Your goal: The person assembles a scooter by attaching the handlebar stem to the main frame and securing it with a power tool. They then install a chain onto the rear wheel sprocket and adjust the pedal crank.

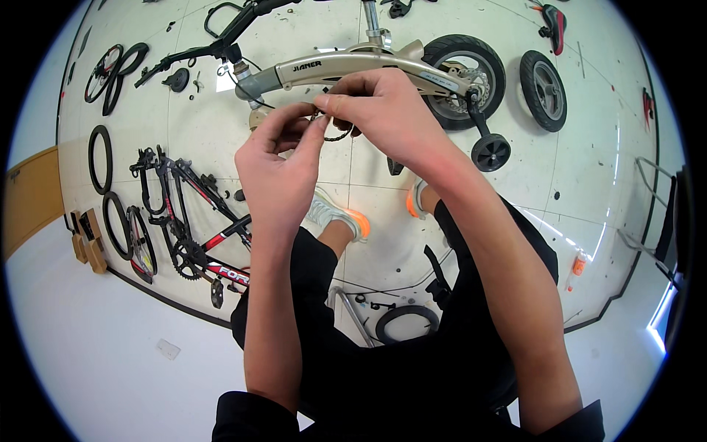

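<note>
Both my hands meet in front of the gold bicycle frame [324, 68], fingers pinched close together. Between them is a thin, dark, chain-like strand [339, 138], its visible part curving below the fingertips. My left hand [283, 158] grips it with thumb and forefinger. My right hand [387, 110] is bent over from the right, its thumb and fingers closed at the strand's upper end. The fingers cover most of the strand, so its full length is hidden. Behind my hands, the gold frame carries a rear wheel [495, 74] and a small black side wheel [490, 152].
A black-and-red bicycle frame [213, 241] lies to the left, near loose tyres [100, 160]. On the right are a detached wheel [543, 91] and an orange bottle [579, 264]. A black ring [406, 309] and small parts lie between my legs.
</note>
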Motion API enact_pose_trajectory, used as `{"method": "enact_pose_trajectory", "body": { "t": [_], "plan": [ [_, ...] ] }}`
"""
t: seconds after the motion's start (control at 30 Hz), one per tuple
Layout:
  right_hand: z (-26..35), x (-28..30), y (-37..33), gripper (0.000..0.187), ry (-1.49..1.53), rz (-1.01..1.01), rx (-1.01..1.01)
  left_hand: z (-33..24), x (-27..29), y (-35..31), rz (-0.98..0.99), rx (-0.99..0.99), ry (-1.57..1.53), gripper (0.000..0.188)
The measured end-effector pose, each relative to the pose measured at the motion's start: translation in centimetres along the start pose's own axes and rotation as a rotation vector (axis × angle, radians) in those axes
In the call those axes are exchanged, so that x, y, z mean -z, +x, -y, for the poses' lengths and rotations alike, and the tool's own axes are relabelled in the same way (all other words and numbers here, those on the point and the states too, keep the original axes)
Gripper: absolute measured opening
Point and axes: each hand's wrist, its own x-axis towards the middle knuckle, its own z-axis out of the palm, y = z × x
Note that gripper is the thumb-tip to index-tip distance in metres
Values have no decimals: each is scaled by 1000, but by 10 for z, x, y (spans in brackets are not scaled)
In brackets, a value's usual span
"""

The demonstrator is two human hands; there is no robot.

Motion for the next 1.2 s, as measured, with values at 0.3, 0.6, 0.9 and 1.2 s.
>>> {"method": "enact_pose_trajectory", "body": {
  "t": [0.3,0.6,0.9,1.2],
  "plan": [
    [-3,-2,0,32,80,34,-7,0,3,1,-122,37,-18,12],
    [8,-3,-5,24,55,197,-25,-2,6,3,-179,76,-69,14],
    [8,-3,-5,21,-89,91,-8,-2,10,7,-33,240,-350,30],
    [5,-2,-4,25,-51,24,-25,-5,13,8,70,320,-462,29]
  ]
}}
